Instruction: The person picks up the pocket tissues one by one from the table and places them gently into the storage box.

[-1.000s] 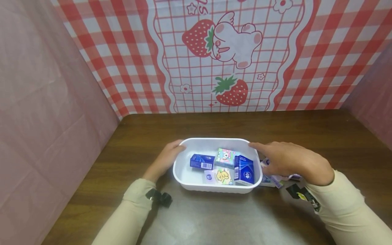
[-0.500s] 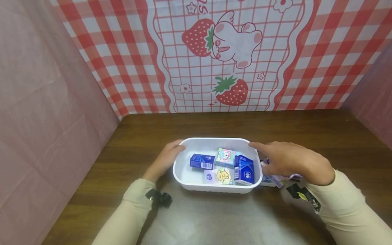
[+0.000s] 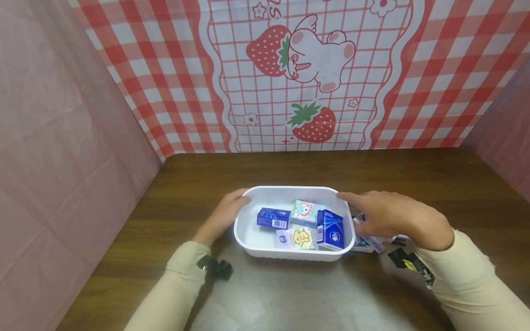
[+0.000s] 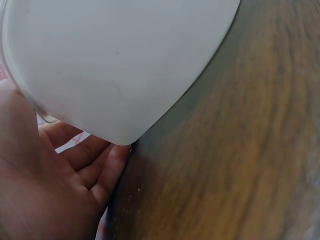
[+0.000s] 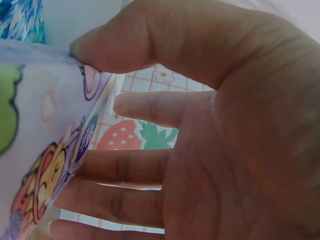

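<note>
A white plastic basin stands on the table. Inside lie two dark blue tissue packs, a pink-and-green bear pack and a pale pack with a yellow cartoon. My left hand grips the basin's left end, thumb over the rim and fingers behind the wall. On the right, my right hand reaches its index fingertip to the rim. In the right wrist view, its fingers stretch out straight behind a lilac cartoon pack, the thumb tip at that pack's top edge.
More packs lie on the wooden table right of the basin, partly hidden by my right hand. A red checked strawberry cloth hangs behind the table. Pink cloth closes off the left side.
</note>
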Motion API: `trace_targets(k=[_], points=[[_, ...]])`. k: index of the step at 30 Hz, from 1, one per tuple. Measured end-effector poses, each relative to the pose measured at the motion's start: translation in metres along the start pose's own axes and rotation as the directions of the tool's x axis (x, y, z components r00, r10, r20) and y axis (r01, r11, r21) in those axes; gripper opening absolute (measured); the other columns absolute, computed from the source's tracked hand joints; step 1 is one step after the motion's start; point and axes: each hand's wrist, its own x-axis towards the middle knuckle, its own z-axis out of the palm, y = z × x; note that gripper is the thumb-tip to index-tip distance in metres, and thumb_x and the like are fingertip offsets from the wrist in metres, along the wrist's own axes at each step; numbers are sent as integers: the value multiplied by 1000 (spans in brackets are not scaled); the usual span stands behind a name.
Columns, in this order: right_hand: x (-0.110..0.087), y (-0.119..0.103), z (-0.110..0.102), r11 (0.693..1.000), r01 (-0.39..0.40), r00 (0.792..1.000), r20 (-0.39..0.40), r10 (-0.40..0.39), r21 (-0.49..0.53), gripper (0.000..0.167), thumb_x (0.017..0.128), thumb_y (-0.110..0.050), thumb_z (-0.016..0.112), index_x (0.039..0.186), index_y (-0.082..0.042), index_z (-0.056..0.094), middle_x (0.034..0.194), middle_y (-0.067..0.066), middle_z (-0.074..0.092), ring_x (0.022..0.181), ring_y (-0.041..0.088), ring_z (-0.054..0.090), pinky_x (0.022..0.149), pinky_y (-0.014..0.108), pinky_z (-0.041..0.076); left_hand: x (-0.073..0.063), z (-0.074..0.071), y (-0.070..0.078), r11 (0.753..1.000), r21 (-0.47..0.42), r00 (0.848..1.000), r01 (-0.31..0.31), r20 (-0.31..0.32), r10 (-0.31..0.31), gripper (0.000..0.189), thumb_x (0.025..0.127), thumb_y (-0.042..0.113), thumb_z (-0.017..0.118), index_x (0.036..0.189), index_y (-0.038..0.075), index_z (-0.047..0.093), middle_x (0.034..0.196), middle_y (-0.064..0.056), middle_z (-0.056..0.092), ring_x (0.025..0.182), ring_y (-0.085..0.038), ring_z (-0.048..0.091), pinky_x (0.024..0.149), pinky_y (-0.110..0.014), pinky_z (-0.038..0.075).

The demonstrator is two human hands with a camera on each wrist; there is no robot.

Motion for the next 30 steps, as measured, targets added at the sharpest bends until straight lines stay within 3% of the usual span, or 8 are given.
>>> trace_targets(k=[5,8,11,17,21,28,30], points=[[0,0,0,999,11,1000,-20,-11,-47,88,83,-39,79,157,-24,34,140,17,56,116,42,60,79,62,55,0,0,0,1000,1,1000,-2,-1,2,35,103,19,52,132,2,62,110,-17,69,92,-26,68,80,-36,57],[0,0,-1,1000,2,1000,2,-2,-5,88,84,-37,79,158,-24,33,137,17,57,97,33,66,65,48,59,0,0,0,1000,-1,1000,3,3,-3,36,103,19,52,132,2,62,111,-18,69,92,-28,68,80,-36,57],[-1,0,-1,999,-10,1000,22,9,38,89,84,-33,78,158,-25,31,132,16,59,78,20,64,53,32,55,0,-1,0,1000,-7,1000,4,10,-4,36,103,20,51,133,1,61,111,-19,68,93,-30,68,79,-38,57],[-2,-1,-1,998,-18,999,35,16,64,89,85,-30,78,159,-25,29,126,13,61,68,17,61,50,29,52,0,-1,1,1000,-6,1000,-3,14,3,36,103,20,51,132,1,61,110,-19,68,91,-29,68,78,-37,57],[-1,-1,-1,998,-13,999,33,11,56,89,85,-30,78,159,-23,30,128,15,60,72,19,62,52,32,54,0,-1,1,1000,3,1000,-3,6,3,35,103,20,51,131,2,62,107,-17,69,89,-26,68,77,-35,57],[0,1,-2,999,27,1000,-5,-27,-19,87,83,-34,79,157,-21,35,138,17,57,108,35,64,73,53,58,0,-1,0,1000,5,1000,10,4,-10,35,103,20,51,132,4,62,107,-13,69,88,-23,68,77,-35,57],[-1,2,-2,999,26,1000,-7,-26,-21,87,83,-36,79,157,-21,35,139,16,57,110,37,63,74,55,58,0,-1,0,1000,6,1000,11,3,-11,35,103,21,51,132,4,62,107,-13,69,89,-23,68,78,-36,57]])
